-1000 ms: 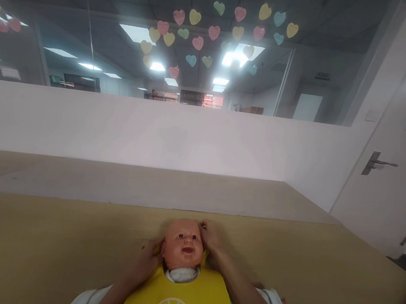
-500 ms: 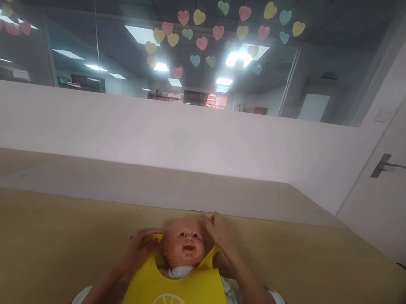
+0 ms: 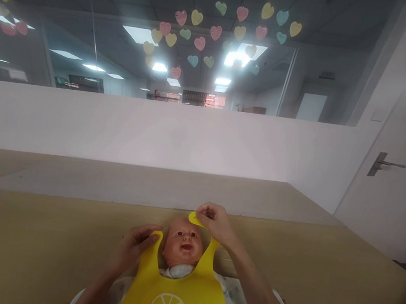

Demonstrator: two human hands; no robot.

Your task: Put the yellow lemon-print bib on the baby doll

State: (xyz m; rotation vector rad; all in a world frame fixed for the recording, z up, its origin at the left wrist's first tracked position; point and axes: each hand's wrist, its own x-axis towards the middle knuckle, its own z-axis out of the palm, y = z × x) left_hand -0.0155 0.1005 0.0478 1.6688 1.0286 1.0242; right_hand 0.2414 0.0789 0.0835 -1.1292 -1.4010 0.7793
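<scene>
A baby doll (image 3: 183, 242) lies face up on the table in pale patterned clothing, its head between my hands. Over its chest is spread a yellow bib (image 3: 200, 292) with a white citrus-slice print. My left hand (image 3: 137, 245) pinches the end of the bib's left neck strap beside the doll's head. With its fingers closed on the right strap, my right hand (image 3: 214, 221) holds that strap's rounded tip just above the doll's forehead. The bib's lower part runs out of view at the bottom.
The wooden table (image 3: 47, 246) reaches back to a low white wall (image 3: 135, 131). Above the wall is a glass window with several heart-shaped paper notes (image 3: 215, 32). A door with a metal handle (image 3: 382, 164) stands at the right.
My right hand has risen slightly, bringing the right strap's tip into view above the doll's forehead and drawing the strap up. The left hand stays at its strap.
</scene>
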